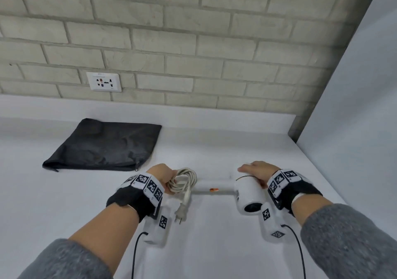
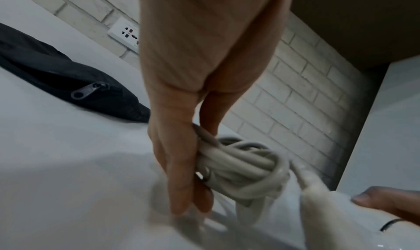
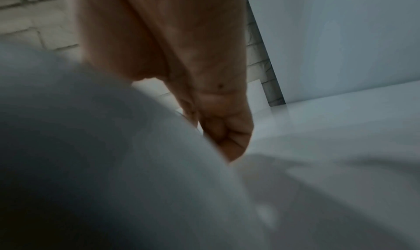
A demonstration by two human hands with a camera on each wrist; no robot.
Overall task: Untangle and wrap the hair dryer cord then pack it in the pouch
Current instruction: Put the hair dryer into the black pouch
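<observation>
White counter (image 1: 225,246) under a pale brick wall (image 1: 193,32), smooth and matte, with the limp black zip pouch (image 1: 103,145) lying flat, beyond and left of the dryer (image 1: 247,193), its zip apparently shut. That glossy white dryer lies on the counter, handle pointing left, right hand (image 1: 256,170) curled over its barrel. Left hand (image 1: 164,176) clenches the coiled rubbery cord (image 1: 182,181) at the handle's end, plug (image 1: 181,211) dangling; best keep those loops pinched tight and tuck the plug before reaching for the pouch.

No readable text; only coded square markers on the wrist bands (image 1: 148,184)
</observation>
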